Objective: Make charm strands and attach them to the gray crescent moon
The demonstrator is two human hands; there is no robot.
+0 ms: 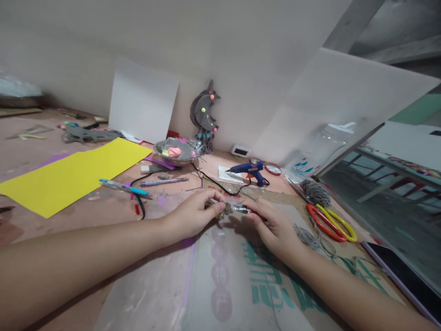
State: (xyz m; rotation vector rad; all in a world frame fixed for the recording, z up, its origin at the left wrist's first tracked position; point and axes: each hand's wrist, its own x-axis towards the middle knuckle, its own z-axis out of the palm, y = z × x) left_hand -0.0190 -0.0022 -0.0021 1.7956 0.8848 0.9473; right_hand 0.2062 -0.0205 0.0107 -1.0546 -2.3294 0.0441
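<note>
My left hand [189, 210] pinches a small grey, fuzzy-looking piece [228, 209] between thumb and fingers, above the mat. Yellowish bits show below its fingertips, too small to make out. My right hand [277, 227] is closed around a small tool with a shiny metal tip [241, 208]; the rest of the tool is hidden by the fingers. That tip points left and lies close to the grey piece, but I cannot tell whether they touch. Beneath both hands lies a clear plastic sheet over printed cardboard [237, 294].
A blue glue gun [250, 168] rests beyond the hands, its black cord running left. Red-and-yellow-handled scissors [327, 223], grey yarn [315, 193] and a phone [403, 276] lie right. Yellow paper [74, 177], pens [126, 187] and a metal bowl [172, 161] are left. A moon decoration [204, 110] leans behind.
</note>
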